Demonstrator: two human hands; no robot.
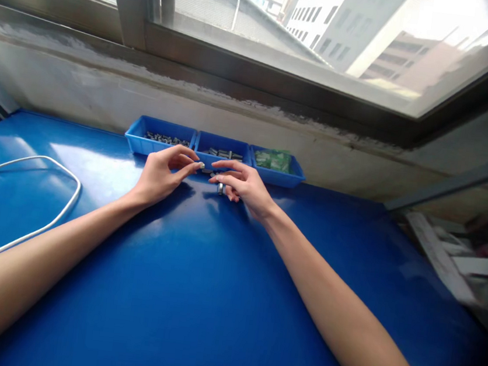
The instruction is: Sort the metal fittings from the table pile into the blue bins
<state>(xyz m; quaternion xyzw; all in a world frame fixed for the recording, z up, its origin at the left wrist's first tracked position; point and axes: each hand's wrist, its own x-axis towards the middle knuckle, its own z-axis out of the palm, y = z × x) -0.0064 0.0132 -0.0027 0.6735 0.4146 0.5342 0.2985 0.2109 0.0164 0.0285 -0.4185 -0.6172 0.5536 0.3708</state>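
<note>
Near the bins at the far side of the blue table, my left hand (163,174) pinches a small pale, shiny piece (202,165) between thumb and fingertips. Just to its right is my right hand (246,186), thumb and forefinger reaching leftward with a gap between them. A short silver cylinder (220,188) with a dark band sits against the curled lower fingers of that hand. Small dark metal pieces (207,171) show between the two hands, in front of the middle bin; their exact shape is too small to tell.
Three joined blue bins line the wall: the left bin (140,145) has small metal parts, the middle bin (202,139) longer metal pieces, the right bin (286,180) green-and-clear packets. A white cable (76,187) curves across the blue table (194,306). Blurred clutter (460,254) stands at right.
</note>
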